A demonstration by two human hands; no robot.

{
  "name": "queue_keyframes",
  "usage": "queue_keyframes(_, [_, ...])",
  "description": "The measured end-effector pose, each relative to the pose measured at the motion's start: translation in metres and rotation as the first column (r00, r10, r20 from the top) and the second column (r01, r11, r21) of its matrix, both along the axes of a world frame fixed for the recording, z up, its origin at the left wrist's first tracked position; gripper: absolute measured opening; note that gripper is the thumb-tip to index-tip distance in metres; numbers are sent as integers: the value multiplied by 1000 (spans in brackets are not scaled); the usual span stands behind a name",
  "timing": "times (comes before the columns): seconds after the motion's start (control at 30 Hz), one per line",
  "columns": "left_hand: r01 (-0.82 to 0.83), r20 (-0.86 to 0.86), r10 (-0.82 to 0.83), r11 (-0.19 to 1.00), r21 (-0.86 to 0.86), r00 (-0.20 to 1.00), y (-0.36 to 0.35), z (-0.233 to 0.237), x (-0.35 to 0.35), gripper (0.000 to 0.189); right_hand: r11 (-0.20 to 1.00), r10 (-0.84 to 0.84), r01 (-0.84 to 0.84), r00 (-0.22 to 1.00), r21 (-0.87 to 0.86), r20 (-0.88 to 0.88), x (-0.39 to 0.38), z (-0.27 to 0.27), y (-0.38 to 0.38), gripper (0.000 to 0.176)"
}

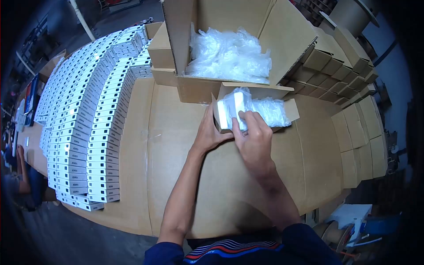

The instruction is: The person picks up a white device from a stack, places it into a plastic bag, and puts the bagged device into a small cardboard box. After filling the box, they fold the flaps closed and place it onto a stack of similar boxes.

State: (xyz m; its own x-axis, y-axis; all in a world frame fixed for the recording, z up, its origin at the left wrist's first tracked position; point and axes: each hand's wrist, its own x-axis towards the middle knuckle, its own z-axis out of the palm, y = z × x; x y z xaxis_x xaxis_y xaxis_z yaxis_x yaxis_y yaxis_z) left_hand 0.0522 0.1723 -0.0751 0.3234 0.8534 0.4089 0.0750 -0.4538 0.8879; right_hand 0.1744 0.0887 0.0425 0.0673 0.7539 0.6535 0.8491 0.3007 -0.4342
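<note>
A small open cardboard box [286, 91] stands near the far side of the table, holding white items in clear plastic bags. My left hand [211, 132] grips the box's left side, its fingers wrapped round the near left corner. Over the box, my right hand [254, 132] pinches a white bagged item [240, 104] between thumb and fingers. To its right lies more bagged content [269, 111] inside the same box. Behind it, a large open carton [229, 90] holds a heap of clear plastic bags [229, 53].
Tall rows of white boxes [77, 115] cover the left of the table [238, 185]. Brown cartons [353, 137] are stacked at the right. A spool [351, 15] stands at the top right. At the far left another person's arm [23, 165] shows.
</note>
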Motion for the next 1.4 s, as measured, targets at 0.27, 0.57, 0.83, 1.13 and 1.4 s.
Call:
queue_keyframes(0.27, [-49, 7, 48, 988, 145, 999, -2, 2, 2, 107, 966, -57, 63, 998, -251, 32, -3, 10, 20, 19])
queue_keyframes(0.57, [-11, -63, 18, 993, 117, 998, -2, -1, 1, 96, 944, -36, 99, 979, -314, 202, -4, -17, 22, 27])
queue_keyframes(0.83, [-3, -91, 16, 990, 141, 996, -5, 11, -1, 110, 894, 262, -53, 867, -444, 424, 27, -5, 9, 62])
queue_keyframes(1.13, [12, -164, 26, 975, 224, 986, -7, -1, -3, 89, 872, 243, 36, 833, -487, 497, 22, -27, 1, 78])
queue_keyframes(1.4, [25, -183, 18, 972, 233, 983, -5, -4, -5, 92, 948, 145, -79, 970, -307, 197, 44, -7, -33, 89])
